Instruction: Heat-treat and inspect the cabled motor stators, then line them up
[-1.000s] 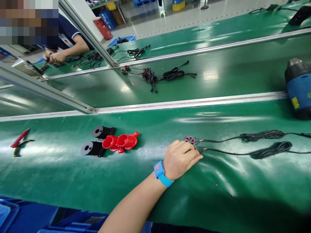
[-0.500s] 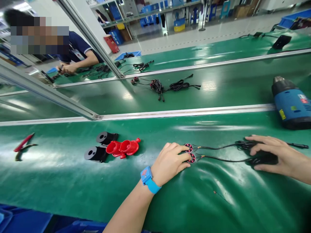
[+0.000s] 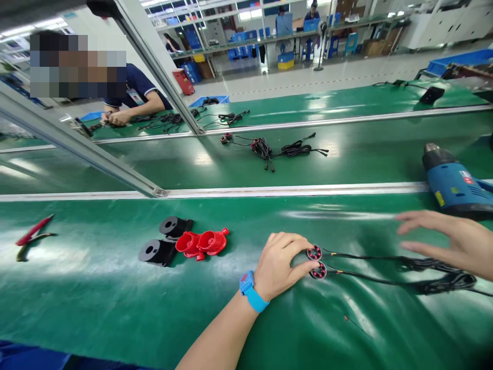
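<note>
My left hand (image 3: 283,262), with a blue watch-like band (image 3: 254,295) on the wrist, pinches a pair of small round discs together at their left edges. The upper disc (image 3: 315,252) touches the index finger and the lower disc (image 3: 318,270) the thumb. Both have red spots in a dark face. Thin wires lead right from them into black cables (image 3: 385,280), bundled at the right. Over these bundles hovers my right hand (image 3: 450,239), open, fingers apart, holding nothing. Left of my left hand are two joined red cup-shaped parts (image 3: 211,242) beside two black cylindrical housings (image 3: 156,252).
A blue heat gun (image 3: 458,180) lies at the right, close behind my right hand. Red-handled pliers (image 3: 34,234) lie far left. Cable bundles (image 3: 264,149) lie beyond the white rail (image 3: 269,192). A metal post (image 3: 115,167) slants at left; a co-worker (image 3: 142,97) handles cables behind it.
My right hand has lifted off the cable bundles, which now lie farther right. My left hand's fingers have drawn in to a pinch at the discs. The view has shifted slightly.
</note>
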`<state>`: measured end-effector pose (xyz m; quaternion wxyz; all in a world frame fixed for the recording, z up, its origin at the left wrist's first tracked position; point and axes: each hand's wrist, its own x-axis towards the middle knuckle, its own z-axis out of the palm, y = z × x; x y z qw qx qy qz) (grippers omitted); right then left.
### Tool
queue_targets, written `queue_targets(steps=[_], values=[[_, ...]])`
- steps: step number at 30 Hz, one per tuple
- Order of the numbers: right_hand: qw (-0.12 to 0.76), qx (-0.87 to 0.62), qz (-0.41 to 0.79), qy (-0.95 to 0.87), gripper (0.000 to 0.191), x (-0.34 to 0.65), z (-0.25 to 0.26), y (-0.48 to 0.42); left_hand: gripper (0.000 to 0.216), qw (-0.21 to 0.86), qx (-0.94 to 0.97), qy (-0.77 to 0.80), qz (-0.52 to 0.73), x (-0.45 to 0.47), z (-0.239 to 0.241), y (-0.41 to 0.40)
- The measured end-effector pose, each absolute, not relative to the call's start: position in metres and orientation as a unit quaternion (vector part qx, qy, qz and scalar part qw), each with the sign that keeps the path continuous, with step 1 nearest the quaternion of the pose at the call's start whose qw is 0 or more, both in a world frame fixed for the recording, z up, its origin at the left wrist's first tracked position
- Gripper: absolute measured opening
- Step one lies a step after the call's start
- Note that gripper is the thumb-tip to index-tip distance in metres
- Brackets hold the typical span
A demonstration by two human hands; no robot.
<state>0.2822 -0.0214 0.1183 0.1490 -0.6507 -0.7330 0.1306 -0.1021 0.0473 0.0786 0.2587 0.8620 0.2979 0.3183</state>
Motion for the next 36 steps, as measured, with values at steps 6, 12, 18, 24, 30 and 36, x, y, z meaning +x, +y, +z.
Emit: queue_targets(steps=[6, 12, 18, 24, 30, 36], values=[[0.169, -0.647, 0.125, -0.733, 0.03, 0.177, 0.133, 0.166, 0.023, 0.274, 0.793, 0.376, 0.394, -0.101, 0.067, 0.051], [0.164, -0.715, 0.114, -0.67, 0.038, 0.087, 0.104, 0.323, 0.035, 0.206, 0.814, 0.374, 0.393, -0.093, 0.049, 0.052], [0.137, -0.76, 0.136, -0.621, 0.034, 0.064, 0.078, 0.4, 0.053, 0.135, 0.781, 0.411, 0.451, -0.083, 0.033, 0.059], [0.187, -0.766, 0.145, -0.598, 0.039, 0.069, 0.077, 0.412, 0.049, 0.168, 0.771, 0.408, 0.459, -0.08, 0.027, 0.059], [0.334, -0.726, 0.19, -0.571, 0.037, 0.064, 0.111, 0.405, 0.046, 0.189, 0.781, 0.402, 0.44, -0.084, 0.028, 0.058], [0.399, -0.705, 0.218, -0.544, 0.038, 0.091, 0.143, 0.382, 0.04, 0.216, 0.798, 0.397, 0.399, -0.09, 0.032, 0.058]])
